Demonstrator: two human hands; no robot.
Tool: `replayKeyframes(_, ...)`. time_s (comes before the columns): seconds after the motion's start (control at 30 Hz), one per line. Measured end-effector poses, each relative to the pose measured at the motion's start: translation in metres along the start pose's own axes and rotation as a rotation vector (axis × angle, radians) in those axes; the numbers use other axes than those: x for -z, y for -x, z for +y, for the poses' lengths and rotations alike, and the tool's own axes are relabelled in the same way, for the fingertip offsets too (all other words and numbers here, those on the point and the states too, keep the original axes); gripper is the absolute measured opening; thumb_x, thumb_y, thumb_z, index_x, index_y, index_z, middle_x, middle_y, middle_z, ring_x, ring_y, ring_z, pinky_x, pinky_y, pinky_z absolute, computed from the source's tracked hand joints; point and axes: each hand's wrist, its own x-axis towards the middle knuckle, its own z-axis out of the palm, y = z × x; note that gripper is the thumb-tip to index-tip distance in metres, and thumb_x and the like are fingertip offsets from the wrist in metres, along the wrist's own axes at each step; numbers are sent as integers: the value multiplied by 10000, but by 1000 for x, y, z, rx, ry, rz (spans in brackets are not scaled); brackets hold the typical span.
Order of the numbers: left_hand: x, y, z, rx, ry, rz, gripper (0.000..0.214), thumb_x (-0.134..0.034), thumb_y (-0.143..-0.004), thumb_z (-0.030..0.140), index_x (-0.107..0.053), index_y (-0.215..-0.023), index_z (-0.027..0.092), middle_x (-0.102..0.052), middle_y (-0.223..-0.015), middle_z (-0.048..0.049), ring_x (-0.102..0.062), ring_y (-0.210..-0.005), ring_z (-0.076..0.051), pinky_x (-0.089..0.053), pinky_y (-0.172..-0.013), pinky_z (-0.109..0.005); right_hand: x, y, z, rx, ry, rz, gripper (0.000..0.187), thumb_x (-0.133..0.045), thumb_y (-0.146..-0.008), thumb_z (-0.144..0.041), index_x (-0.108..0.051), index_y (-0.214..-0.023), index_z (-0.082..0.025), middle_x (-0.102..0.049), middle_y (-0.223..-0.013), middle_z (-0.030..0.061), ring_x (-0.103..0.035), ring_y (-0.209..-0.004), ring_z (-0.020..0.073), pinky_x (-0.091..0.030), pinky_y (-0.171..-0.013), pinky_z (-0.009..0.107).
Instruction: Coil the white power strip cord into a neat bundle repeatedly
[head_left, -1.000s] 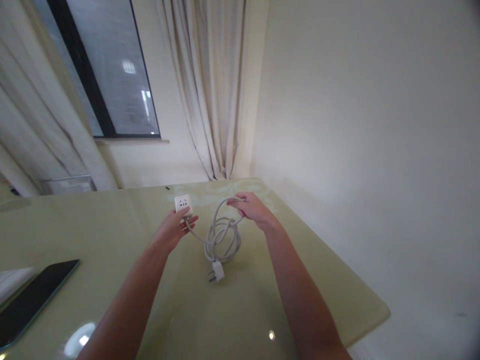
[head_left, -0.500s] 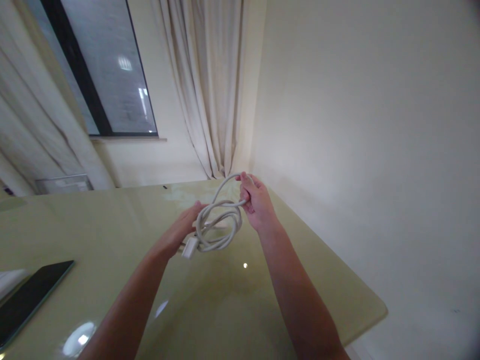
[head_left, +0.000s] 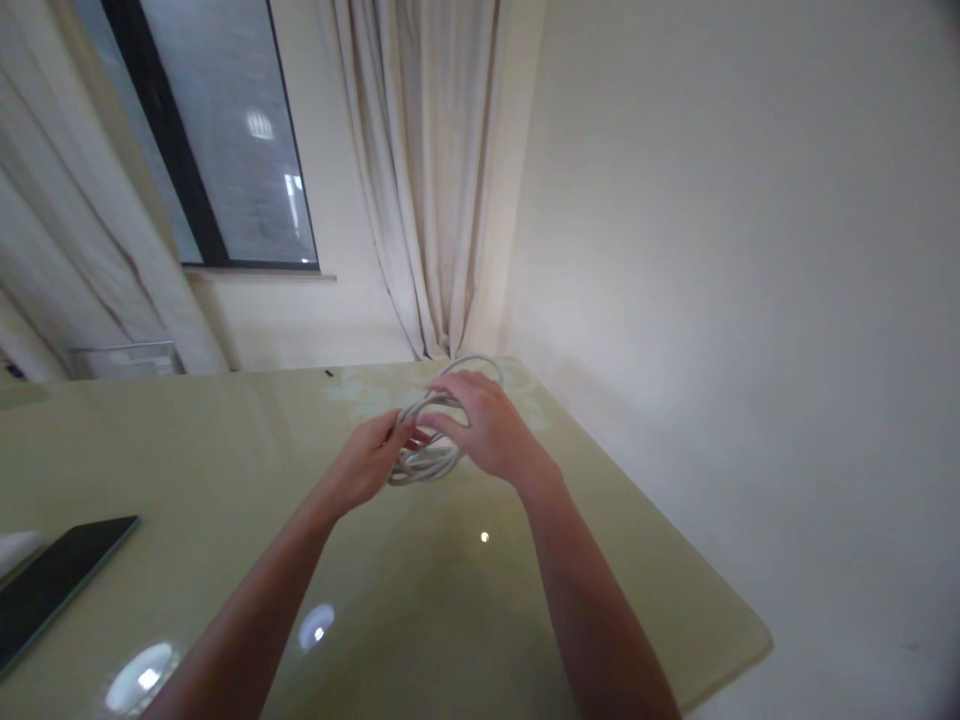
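A white cable point(head_left: 429, 472) is wound into several loose loops above the table, with one loop rising behind my right hand. My left hand point(head_left: 369, 458) is closed around the left side of the coil, thumb in front. From the right, my right hand point(head_left: 487, 425) curls over the top of the coil. Its fingers lie on the strands and its thumb points left towards my left hand. The cable's ends are hidden.
The glossy, pale green table point(head_left: 420, 600) meets the wall point(head_left: 712, 300) at its right. A dark flat panel point(head_left: 64, 580) lies at the left, beside a white object point(head_left: 16, 550). A tiny dark item point(head_left: 328, 373) is near the far edge, before the curtain point(head_left: 420, 180).
My right hand has moved left and turned over the coil, from pinching a strand at its right. My left hand now wraps the coil, and the white connector has gone out of sight.
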Motion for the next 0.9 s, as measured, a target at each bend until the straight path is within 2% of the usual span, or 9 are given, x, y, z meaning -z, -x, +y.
replayKeyframes(0.07, 3, 3, 6, -60, -4, -6, 552, -545, -970, 704, -754, -948, 194, -810, -919, -98, -755, -864, -284, -595, -814, -391, -5, -1, -3, 52, 54, -133, 267, -777, -980, -333, -754, -1205, -190, -729, -1188, 101, -628, -1163, 261, -471, -1053, 385)
replayKeyframes(0.2, 10, 8, 11, -111, 20, -146, 502, -568, -994, 658, -791, -1030, 210, -821, -1064, -102, -755, -1028, -294, -589, -971, -405, -10, -2, 3, 39, 119, -159, 152, -774, -990, -344, -794, -1013, -195, -716, -1037, 62, -636, -1065, 220, -469, -928, 319)
replayKeyframes(0.3, 13, 7, 1, -62, 105, -178, 507, -621, -968, 672, -801, -1081, 213, -809, -1153, -106, -744, -1092, -301, -604, -1001, -421, -2, -1, 4, 13, 165, -159, 187, -704, -1043, -336, -779, -937, -201, -717, -984, 40, -649, -988, 183, -441, -811, 288)
replayKeyframes(0.37, 13, 4, -9, -19, 205, -124, 536, -656, -933, 702, -796, -1095, 211, -797, -1195, -104, -740, -1099, -303, -634, -957, -422, 5, 1, 2, -6, 190, -92, 221, -659, -1072, -339, -768, -941, -199, -721, -1003, 45, -651, -970, 174, -431, -784, 285)
replayKeyframes(0.43, 13, 1, -17, -1, 253, -35, 566, -675, -910, 722, -789, -1109, 205, -793, -1209, -105, -737, -1111, -305, -637, -953, -427, 8, 2, 0, -17, 147, 28, 230, -652, -1076, -342, -756, -932, -196, -712, -990, 48, -650, -945, 168, -443, -788, 282)
replayKeyframes(0.57, 16, -5, -22, -95, 110, 126, 606, -622, -933, 748, -786, -1078, 182, -807, -1127, -131, -732, -1101, -315, -579, -1036, -455, 9, 1, -1, -5, -172, 299, 179, -729, -1026, -323, -738, -902, -195, -669, -926, 29, -632, -835, 151, -476, -762, 274)
replayKeyframes(0.63, 18, -6, -20, -161, 68, 161, 594, -574, -964, 742, -771, -1028, 186, -791, -1165, -142, -719, -1115, -307, -566, -1044, -448, 7, 0, -2, -23, -335, 411, 167, -761, -998, -320, -737, -881, -203, -653, -895, 18, -611, -791, 151, -477, -727, 279)
replayKeyframes(0.77, 18, -4, -18, -212, 111, 140, 520, -606, -970, 700, -717, -902, 197, -727, -1305, -136, -662, -1237, -292, -537, -1092, -418, 6, -2, -7, -21, -524, 493, 165, -791, -961, -328, -747, -843, -221, -638, -846, 6, -587, -802, 166, -473, -764, 305)
replayKeyframes(0.9, 13, 2, -14, -37, 421, 49, 443, -682, -948, 652, -656, -940, 210, -755, -1193, -98, -727, -1123, -278, -607, -964, -428, 9, -3, -3, -67, -591, 483, 196, -794, -941, -376, -749, -823, -226, -634, -819, 1, -562, -805, 172, -446, -784, 321)
